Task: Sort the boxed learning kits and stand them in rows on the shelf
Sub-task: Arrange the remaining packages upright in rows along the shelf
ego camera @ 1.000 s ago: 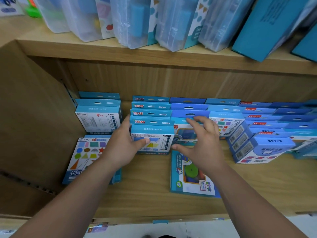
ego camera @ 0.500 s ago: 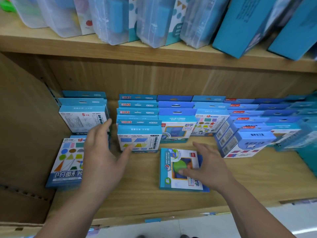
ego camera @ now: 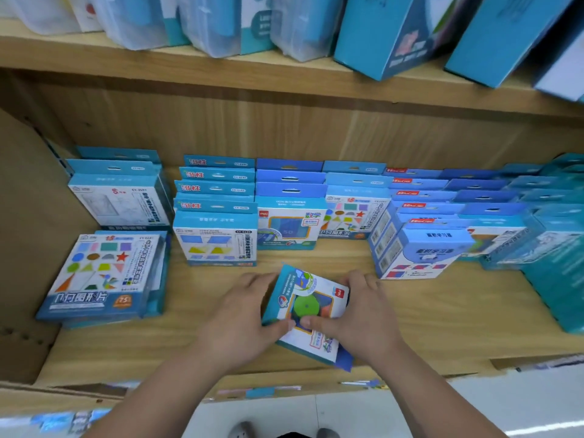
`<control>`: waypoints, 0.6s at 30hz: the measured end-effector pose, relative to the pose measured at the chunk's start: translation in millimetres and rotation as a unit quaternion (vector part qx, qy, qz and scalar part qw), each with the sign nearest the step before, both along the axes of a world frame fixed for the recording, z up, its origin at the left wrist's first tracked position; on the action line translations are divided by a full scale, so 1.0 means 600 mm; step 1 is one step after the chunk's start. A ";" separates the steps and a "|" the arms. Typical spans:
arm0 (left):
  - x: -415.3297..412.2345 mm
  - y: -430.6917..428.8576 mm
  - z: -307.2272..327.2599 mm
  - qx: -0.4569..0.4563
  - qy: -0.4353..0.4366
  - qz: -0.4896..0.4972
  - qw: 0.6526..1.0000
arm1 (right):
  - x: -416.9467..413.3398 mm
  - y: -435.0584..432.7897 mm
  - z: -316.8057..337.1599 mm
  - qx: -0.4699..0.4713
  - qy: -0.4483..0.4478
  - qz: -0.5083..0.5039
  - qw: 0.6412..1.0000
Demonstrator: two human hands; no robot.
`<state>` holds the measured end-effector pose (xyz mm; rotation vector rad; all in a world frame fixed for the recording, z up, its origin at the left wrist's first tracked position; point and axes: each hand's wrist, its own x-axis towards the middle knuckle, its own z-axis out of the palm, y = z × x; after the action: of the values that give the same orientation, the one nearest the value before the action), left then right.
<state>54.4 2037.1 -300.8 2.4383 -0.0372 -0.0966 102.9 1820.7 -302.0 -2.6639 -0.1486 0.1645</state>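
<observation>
We hold the green-disc kit box (ego camera: 308, 314) between both hands, tilted above the front of the lower shelf board (ego camera: 442, 317): our left hand (ego camera: 243, 320) grips its left edge, our right hand (ego camera: 363, 314) its right, thumbs pressed on the face. Behind it, rows of blue kits (ego camera: 218, 216) stand upright. A shapes kit (ego camera: 101, 276) lies flat at far left.

Rows of boxed kits (ego camera: 218, 245) are being stood along the back of the shelf (ego camera: 442, 317); a flat stack (ego camera: 104, 276) is lying at the left front, and one kit (ego camera: 308, 314) is being held between both hands at the front centre
</observation>
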 end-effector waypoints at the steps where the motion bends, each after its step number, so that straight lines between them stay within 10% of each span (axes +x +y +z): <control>1: 0.000 -0.011 -0.002 -0.002 0.017 0.002 1.000 | 0.000 -0.004 -0.002 -0.005 -0.005 0.009 1.000; 18: -0.008 -0.218 0.028 0.027 0.104 0.118 0.987 | -0.012 -0.245 -0.030 -0.036 0.002 0.133 0.990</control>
<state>49.4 1906.4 -284.2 2.4541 0.3513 -0.2480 95.5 1673.9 -320.2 -2.7063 -0.5052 0.2652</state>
